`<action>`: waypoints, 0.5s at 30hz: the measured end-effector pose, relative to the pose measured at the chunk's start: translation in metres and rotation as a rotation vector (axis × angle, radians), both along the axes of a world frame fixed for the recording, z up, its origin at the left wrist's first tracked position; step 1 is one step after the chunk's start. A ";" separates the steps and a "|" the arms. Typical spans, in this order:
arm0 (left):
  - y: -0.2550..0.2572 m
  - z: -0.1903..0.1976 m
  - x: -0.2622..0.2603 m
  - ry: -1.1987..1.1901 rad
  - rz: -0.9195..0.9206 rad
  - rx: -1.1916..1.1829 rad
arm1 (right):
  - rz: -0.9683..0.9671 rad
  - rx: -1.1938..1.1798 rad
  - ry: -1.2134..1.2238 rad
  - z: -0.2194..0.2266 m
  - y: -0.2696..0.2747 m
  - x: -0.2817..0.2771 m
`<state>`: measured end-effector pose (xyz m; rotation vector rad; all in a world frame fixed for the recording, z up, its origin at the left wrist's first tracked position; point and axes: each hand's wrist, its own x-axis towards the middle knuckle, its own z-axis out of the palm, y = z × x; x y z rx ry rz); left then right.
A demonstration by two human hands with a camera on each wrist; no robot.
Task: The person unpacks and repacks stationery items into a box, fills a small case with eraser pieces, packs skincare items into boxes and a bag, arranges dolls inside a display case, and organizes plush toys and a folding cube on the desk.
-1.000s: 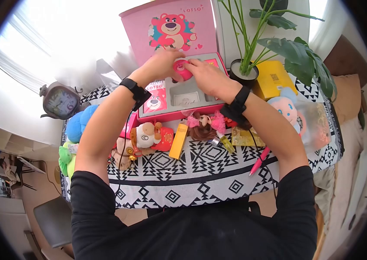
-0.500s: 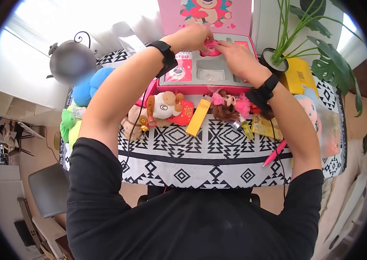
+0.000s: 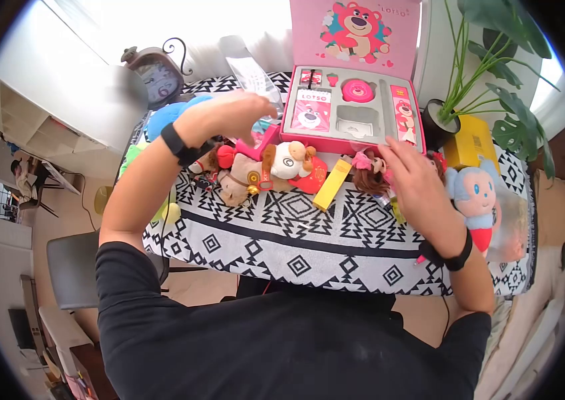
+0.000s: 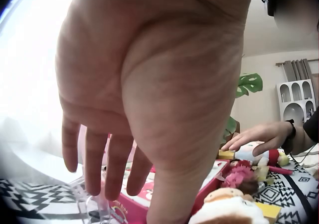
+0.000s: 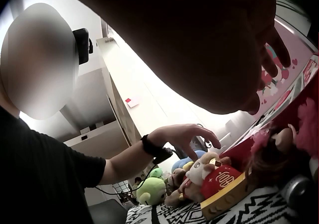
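From my remote seat I watched both hands come away from the gift box (image 3: 352, 110), where half a second before they had met over the round pink case (image 3: 358, 90). That case now sat alone in its slot near the top middle of the tray, touched by nobody. The left hand (image 3: 229, 115) had swung out to the left and hovered above the clear plastic bag (image 3: 252, 77) beside the box, fingers loosely spread and holding nothing. The right hand (image 3: 416, 183) had dropped back toward the person, palm down with fingers straight, over the small doll (image 3: 366, 175) on the patterned tablecloth (image 3: 309, 240). The plush dog (image 3: 282, 163) and yellow box (image 3: 331, 185) lay between the hands.
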<state>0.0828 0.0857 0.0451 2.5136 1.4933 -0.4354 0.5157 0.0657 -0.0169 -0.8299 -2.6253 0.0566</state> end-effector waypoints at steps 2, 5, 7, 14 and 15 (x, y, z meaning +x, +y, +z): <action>-0.013 -0.015 -0.003 0.094 0.011 -0.008 | 0.018 -0.017 0.018 -0.004 -0.018 0.002; -0.018 -0.036 -0.009 0.185 -0.085 0.128 | -0.016 -0.076 -0.026 -0.019 -0.030 0.004; -0.015 -0.036 -0.003 0.188 -0.067 0.121 | -0.016 -0.061 -0.025 -0.023 -0.033 0.004; -0.025 -0.035 -0.008 0.081 -0.058 0.217 | 0.007 -0.053 0.033 -0.019 -0.048 0.005; -0.031 -0.027 -0.009 0.081 -0.061 0.221 | -0.004 -0.051 0.040 -0.015 -0.052 0.006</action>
